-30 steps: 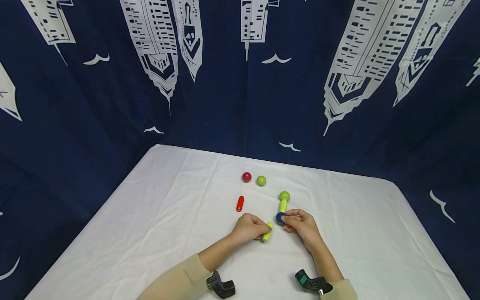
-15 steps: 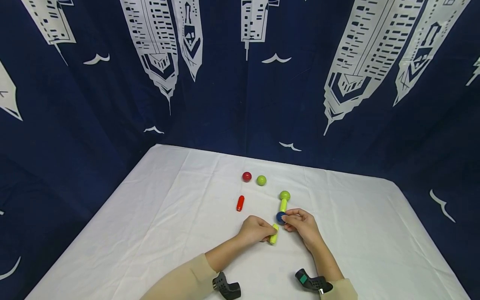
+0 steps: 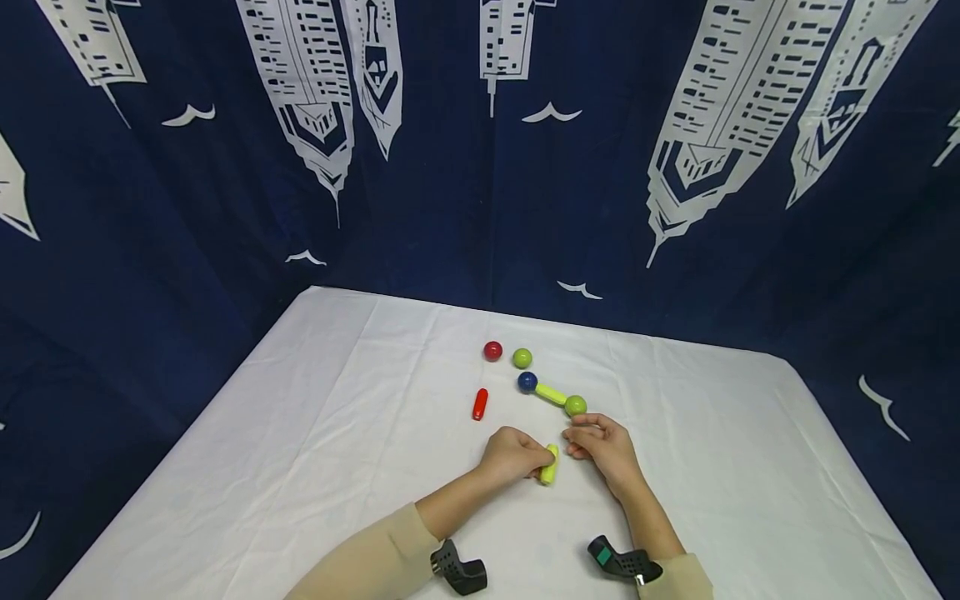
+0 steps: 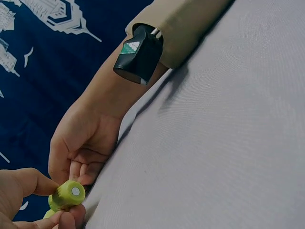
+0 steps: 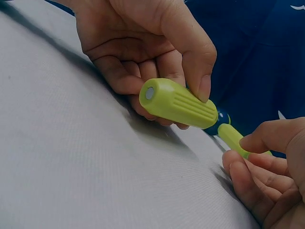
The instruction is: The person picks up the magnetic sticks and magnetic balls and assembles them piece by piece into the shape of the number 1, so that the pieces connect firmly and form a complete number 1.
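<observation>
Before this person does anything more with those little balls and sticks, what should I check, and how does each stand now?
1. Left hand gripping the yellow-green stick: ok, finger and thumb pinch it.
2. That stick's silvery end disc uncovered: ok.
3. Joined stick capped by blue ball and green ball: ok.
4. Right hand holding that joined piece: not ok, its fingers close round nothing.
5. Right fingertips clear of the green ball: cannot tell, very near.
6. Red stick apart from the rest: ok.
</observation>
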Motion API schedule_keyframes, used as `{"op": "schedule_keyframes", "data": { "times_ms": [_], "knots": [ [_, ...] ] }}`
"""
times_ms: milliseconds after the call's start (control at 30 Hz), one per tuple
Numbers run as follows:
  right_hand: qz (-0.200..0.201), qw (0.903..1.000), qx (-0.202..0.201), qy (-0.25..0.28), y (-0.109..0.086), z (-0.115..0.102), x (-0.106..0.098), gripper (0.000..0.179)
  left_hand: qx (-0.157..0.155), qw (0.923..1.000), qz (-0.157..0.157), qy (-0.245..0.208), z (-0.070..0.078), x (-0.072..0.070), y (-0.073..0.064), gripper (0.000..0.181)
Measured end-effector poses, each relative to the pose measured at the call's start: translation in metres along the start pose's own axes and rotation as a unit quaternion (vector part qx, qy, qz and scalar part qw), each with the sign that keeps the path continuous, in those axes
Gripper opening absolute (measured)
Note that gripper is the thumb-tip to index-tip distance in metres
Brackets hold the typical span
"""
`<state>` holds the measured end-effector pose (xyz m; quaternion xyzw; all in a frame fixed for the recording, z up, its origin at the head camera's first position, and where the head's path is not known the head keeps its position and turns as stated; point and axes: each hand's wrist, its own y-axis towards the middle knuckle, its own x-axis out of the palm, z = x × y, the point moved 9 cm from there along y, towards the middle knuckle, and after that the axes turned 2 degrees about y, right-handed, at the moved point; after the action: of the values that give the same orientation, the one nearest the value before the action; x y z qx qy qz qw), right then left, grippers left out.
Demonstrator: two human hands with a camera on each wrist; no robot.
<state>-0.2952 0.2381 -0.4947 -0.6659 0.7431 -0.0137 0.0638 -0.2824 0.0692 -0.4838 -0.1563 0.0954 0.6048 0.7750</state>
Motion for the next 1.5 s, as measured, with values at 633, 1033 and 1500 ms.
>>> {"op": "schedule_keyframes", "data": {
  "times_ms": [633,1033,1500],
  "knots": [
    [0.009,0.9999,0.003,0.011,0.0,0.0,-0.001,0.025,-0.005,0.9997,-0.001,-0.025,-0.002,-0.004,-0.001,0.007],
    [0.015,0.9999,0.008,-0.004,0.008,-0.019,0.012,0.027,-0.014,0.9991,-0.012,-0.037,-0.004,-0.005,-0.002,0.007],
    [0.069,0.9943,-0.009,-0.081,0.038,-0.048,0.035,0.021,-0.019,0.998,-0.01,-0.059,-0.011,-0.016,-0.008,0.007]
  ]
}}
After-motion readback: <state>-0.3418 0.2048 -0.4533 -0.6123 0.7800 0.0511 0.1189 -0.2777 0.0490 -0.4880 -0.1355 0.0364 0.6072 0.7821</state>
